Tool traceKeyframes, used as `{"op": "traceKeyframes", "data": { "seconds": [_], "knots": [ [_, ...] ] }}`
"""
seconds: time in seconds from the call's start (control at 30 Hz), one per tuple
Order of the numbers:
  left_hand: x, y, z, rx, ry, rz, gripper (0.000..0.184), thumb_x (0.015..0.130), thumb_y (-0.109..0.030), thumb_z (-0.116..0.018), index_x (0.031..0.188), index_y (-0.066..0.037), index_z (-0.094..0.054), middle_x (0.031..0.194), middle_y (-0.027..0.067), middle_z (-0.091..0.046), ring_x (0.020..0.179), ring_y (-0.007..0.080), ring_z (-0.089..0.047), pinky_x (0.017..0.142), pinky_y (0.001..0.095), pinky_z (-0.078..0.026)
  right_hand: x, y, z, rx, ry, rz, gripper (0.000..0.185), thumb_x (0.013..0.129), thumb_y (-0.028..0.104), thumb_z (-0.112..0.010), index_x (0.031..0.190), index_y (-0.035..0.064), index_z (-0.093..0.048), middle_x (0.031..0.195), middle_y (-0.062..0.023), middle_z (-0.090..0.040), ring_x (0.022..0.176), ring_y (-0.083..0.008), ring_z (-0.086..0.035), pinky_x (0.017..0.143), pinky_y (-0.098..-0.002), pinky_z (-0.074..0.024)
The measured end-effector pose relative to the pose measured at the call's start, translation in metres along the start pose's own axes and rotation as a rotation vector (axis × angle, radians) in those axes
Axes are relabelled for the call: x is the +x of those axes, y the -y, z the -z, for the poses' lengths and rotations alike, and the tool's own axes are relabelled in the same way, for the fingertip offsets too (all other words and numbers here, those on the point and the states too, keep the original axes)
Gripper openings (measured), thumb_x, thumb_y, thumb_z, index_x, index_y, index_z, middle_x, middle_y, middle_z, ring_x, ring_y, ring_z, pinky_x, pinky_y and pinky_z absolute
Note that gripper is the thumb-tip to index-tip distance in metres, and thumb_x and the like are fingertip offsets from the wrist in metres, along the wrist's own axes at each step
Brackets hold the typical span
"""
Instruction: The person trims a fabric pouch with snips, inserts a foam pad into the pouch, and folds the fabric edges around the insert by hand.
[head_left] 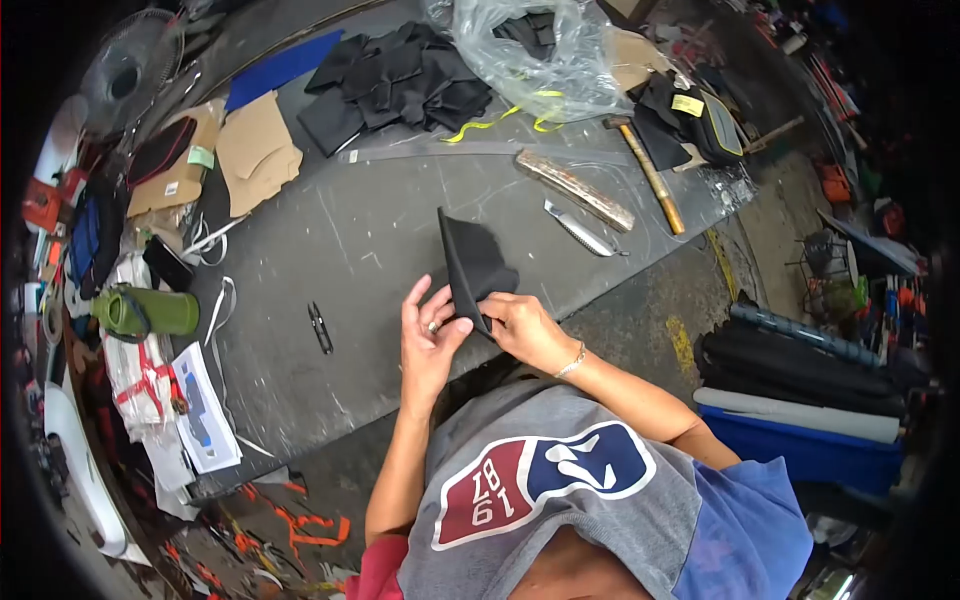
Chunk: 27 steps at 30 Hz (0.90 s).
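Above the table's near edge, a folded piece of black fabric (468,262) stands upright between my hands, its far end rising to a corner. My right hand (525,328) pinches its lower end between thumb and fingers. On the other side, my left hand (430,330), with a ring on one finger, has its thumb and fingertips against the piece's edge, the index finger raised. What lies inside the fold is hidden. Left of my hands, a small black tool (320,328), perhaps thread snips, rests on the dark table (370,215).
To the right lie a utility knife (582,228), a worn wooden bar (575,190) and a hammer (650,180). Black fabric pieces (400,80) and a clear plastic bag (545,60) are piled at the back. A green bottle (150,310) and a printed sheet (207,410) line the left side.
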<state>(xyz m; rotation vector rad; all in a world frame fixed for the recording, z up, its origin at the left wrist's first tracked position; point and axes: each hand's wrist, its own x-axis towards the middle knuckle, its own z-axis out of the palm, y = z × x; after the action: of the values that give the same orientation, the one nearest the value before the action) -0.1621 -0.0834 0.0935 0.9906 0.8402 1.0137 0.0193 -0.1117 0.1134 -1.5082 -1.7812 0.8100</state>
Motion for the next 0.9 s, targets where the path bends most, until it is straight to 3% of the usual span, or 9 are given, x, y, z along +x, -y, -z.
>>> {"op": "traceKeyframes", "data": {
  "seconds": [0.17, 0.33, 0.4, 0.5, 0.6, 0.63, 0.73, 0.83, 0.9],
  "knots": [
    [-0.012, -0.01, -0.008, 0.111, 0.038, 0.052, 0.074, 0.09, -0.004, -0.077, 0.152, -0.003, -0.036, 0.141, 0.0205, -0.057, 0.125, 0.0237, -0.059, 0.104, 0.0371, -0.053, 0.006, 0.005, 0.002, 0.107, -0.01, -0.06, 0.021, 0.073, -0.002, -0.072, 0.094, 0.0014, -0.07, 0.083, -0.0147, -0.07, 0.078, -0.0315, -0.071, 0.068, -0.0387, -0.0548],
    [-0.011, 0.004, -0.009, 0.197, 0.018, 0.073, 0.069, 0.088, -0.003, -0.08, 0.147, -0.002, -0.045, 0.133, 0.0136, -0.063, 0.117, 0.0172, -0.062, 0.096, 0.0315, -0.052, 0.008, 0.001, -0.004, -0.117, 0.044, -0.093, 0.024, 0.073, 0.014, -0.075, 0.077, 0.0038, -0.054, 0.075, -0.0152, -0.066, 0.076, -0.0413, -0.066, 0.063, -0.047, -0.0494],
    [-0.011, 0.003, -0.008, 0.227, 0.021, 0.062, 0.061, 0.087, -0.002, -0.08, 0.142, 0.001, -0.051, 0.123, 0.0125, -0.068, 0.109, 0.0152, -0.064, 0.089, 0.03, -0.055, 0.01, 0.005, 0.004, -0.1, 0.174, -0.204, 0.026, 0.077, 0.018, -0.078, 0.08, 0.0045, -0.056, 0.069, -0.0113, -0.063, 0.068, -0.0338, -0.065, 0.061, -0.0428, -0.0481],
    [-0.012, 0.002, -0.001, 0.285, 0.043, 0.077, 0.05, 0.089, 0.0, -0.076, 0.135, 0.004, -0.058, 0.113, 0.0105, -0.072, 0.097, 0.0135, -0.067, 0.083, 0.0275, -0.056, 0.01, -0.01, 0.017, 0.162, 0.406, -0.143, 0.028, 0.085, 0.027, -0.079, 0.092, 0.0038, -0.065, 0.073, -0.0066, -0.064, 0.066, -0.0198, -0.064, 0.061, -0.0382, -0.0486],
    [-0.011, 0.002, 0.003, 0.331, -0.002, 0.143, 0.044, 0.09, -0.001, -0.076, 0.132, 0.003, -0.062, 0.112, 0.0101, -0.072, 0.092, 0.0119, -0.067, 0.074, 0.0256, -0.057, 0.007, -0.027, 0.02, 0.551, 0.536, -0.322, 0.03, 0.09, 0.028, -0.076, 0.101, 0.0013, -0.068, 0.07, -0.0019, -0.058, 0.066, -0.0116, -0.053, 0.062, -0.0337, -0.0455],
    [-0.011, 0.005, 0.003, 0.362, -0.006, 0.116, 0.041, 0.091, -0.002, -0.076, 0.13, 0.002, -0.064, 0.112, 0.0097, -0.072, 0.09, 0.0104, -0.066, 0.066, 0.0236, -0.055, 0.008, -0.031, 0.017, 0.47, 0.475, -0.239, 0.027, 0.091, 0.026, -0.074, 0.101, 0.0014, -0.07, 0.067, -0.0022, -0.057, 0.065, -0.0123, -0.054, 0.064, -0.0324, -0.0458],
    [-0.005, 0.016, 0.003, 0.504, 0.058, -0.048, 0.04, 0.091, -0.003, -0.076, 0.129, 0.002, -0.064, 0.11, 0.0087, -0.072, 0.089, 0.0093, -0.066, 0.066, 0.0231, -0.054, 0.008, -0.037, 0.013, 0.332, 0.329, -0.199, 0.027, 0.092, 0.027, -0.073, 0.101, 0.0011, -0.071, 0.073, -0.0045, -0.059, 0.07, -0.0142, -0.057, 0.066, -0.0327, -0.0468],
    [-0.008, -0.007, -0.013, 0.682, 0.062, 0.025, 0.042, 0.087, -0.014, -0.083, 0.125, -0.003, -0.069, 0.095, 0.006, -0.072, 0.066, 0.0059, -0.056, 0.058, 0.0247, -0.048, 0.007, -0.034, 0.006, 0.378, 0.234, -0.112, 0.03, 0.096, 0.029, -0.07, 0.098, -0.0005, -0.073, 0.089, -0.0083, -0.063, 0.085, -0.0173, -0.059, 0.078, -0.0344, -0.0476],
    [-0.003, 0.006, -0.008, 0.605, 0.038, 0.054, 0.039, 0.09, -0.008, -0.079, 0.127, -0.001, -0.067, 0.1, 0.004, -0.071, 0.079, 0.0069, -0.061, 0.068, 0.0245, -0.05, 0.011, -0.034, 0.003, 0.47, 0.312, -0.199, 0.035, 0.1, 0.033, -0.067, 0.095, -0.0014, -0.073, 0.09, -0.0082, -0.063, 0.092, -0.018, -0.059, 0.085, -0.0351, -0.0473]
  ]
}}
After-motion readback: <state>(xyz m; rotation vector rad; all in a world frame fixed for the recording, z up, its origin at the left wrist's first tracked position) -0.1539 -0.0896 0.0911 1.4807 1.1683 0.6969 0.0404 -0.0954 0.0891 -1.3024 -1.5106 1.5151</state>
